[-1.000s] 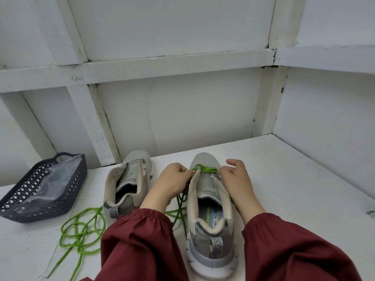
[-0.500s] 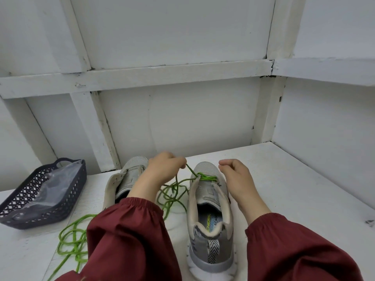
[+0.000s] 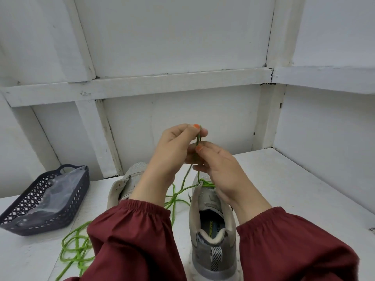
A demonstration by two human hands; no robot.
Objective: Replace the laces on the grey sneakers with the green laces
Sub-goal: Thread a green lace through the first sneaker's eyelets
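Note:
Two grey sneakers stand on the white table, heels toward me. The right sneaker [image 3: 213, 246] has a green lace [image 3: 183, 188] threaded through its front eyelets. Both strands rise from there to my hands. My left hand [image 3: 176, 147] pinches the lace high above the shoe between thumb and fingers. Just below it, my right hand [image 3: 213, 159] also pinches the strands. The left sneaker [image 3: 123, 185] is partly hidden behind my left forearm and shows no lace. A second green lace [image 3: 75, 250] lies in loose loops on the table at the lower left.
A dark perforated plastic basket [image 3: 81, 191] with a clear plastic bag inside stands at the left edge of the table. White panelled walls close in the back and the right side. My dark red sleeves fill the lower part of the view.
Both hands have risen from the shoe's front eyelets, drawing the green lace upward. The right hand, which rested beside the shoe, now pinches the lace under the left hand.

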